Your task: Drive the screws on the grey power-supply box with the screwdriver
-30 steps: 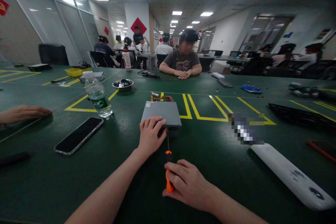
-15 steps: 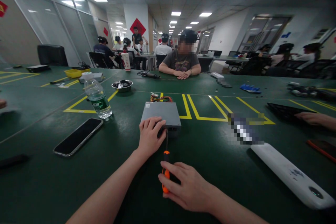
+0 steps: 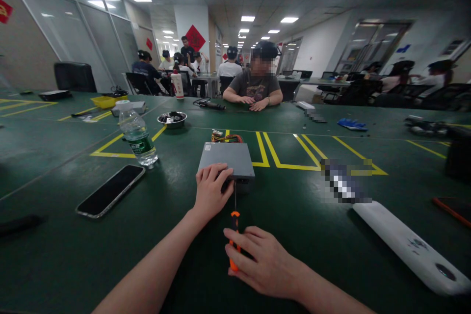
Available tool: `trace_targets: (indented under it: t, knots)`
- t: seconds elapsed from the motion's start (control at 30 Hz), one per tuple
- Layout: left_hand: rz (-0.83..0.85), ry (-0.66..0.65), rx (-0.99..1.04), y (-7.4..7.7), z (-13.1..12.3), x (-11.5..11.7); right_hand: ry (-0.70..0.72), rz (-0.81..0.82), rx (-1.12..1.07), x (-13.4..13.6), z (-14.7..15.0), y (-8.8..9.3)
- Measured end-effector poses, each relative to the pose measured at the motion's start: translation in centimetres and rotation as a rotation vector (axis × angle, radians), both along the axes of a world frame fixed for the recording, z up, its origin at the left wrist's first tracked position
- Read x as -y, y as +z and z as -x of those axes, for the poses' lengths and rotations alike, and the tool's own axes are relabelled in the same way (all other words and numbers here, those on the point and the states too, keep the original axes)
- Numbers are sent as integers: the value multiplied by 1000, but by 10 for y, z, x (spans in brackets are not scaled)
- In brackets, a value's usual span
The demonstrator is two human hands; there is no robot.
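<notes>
A grey metal power supply unit (image 3: 225,156) lies on the green table in front of me, its bundle of coloured wires (image 3: 227,138) at the far side. My left hand (image 3: 213,184) is closed over its near left corner, fingers on the top and thumb at the front face. In my right hand (image 3: 257,257) is a screwdriver (image 3: 234,223) with an orange and black handle, held between thumb and fingers. Its shaft points away from me, up to the near face of the unit. The tip is too small to make out there.
A water bottle (image 3: 138,137) and a phone (image 3: 111,191) are on the left, with a metal bowl (image 3: 171,118) farther back. A long white device (image 3: 408,245) lies on the right, near a blue glove (image 3: 352,124). Across the table sits a person (image 3: 252,83).
The screwdriver handle has rolled slightly in my right hand; my left hand stays put. Opposite, the person's hands have parted. A neighbour's hand at the right edge has gone from view.
</notes>
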State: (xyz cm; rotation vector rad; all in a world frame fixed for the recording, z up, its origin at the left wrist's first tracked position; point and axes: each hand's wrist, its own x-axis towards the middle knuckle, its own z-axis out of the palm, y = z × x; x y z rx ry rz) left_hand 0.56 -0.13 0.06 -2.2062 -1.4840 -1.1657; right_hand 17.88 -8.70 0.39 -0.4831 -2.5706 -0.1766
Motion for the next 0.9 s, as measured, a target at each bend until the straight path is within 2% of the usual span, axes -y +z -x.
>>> trace_targets:
  t: [0.17, 0.3, 0.5, 0.63, 0.77, 0.9]
  knots:
    - [3, -3, -4, 1, 0, 1, 9, 12, -85, -1, 0, -5]
    - [4, -2, 0, 1, 0, 1, 17, 86, -13, 0, -1, 0]
    - [9, -2, 9, 1, 0, 1, 9, -17, -24, -1, -1, -1]
    - [8, -1, 9, 1, 0, 1, 9, 32, -62, -1, -1, -6]
    - [5, -2, 3, 2, 0, 1, -6, 104, 28, 0, -2, -1]
    - [8, 0, 0, 2, 0, 1, -16, 44, 58, 0, -1, 2]
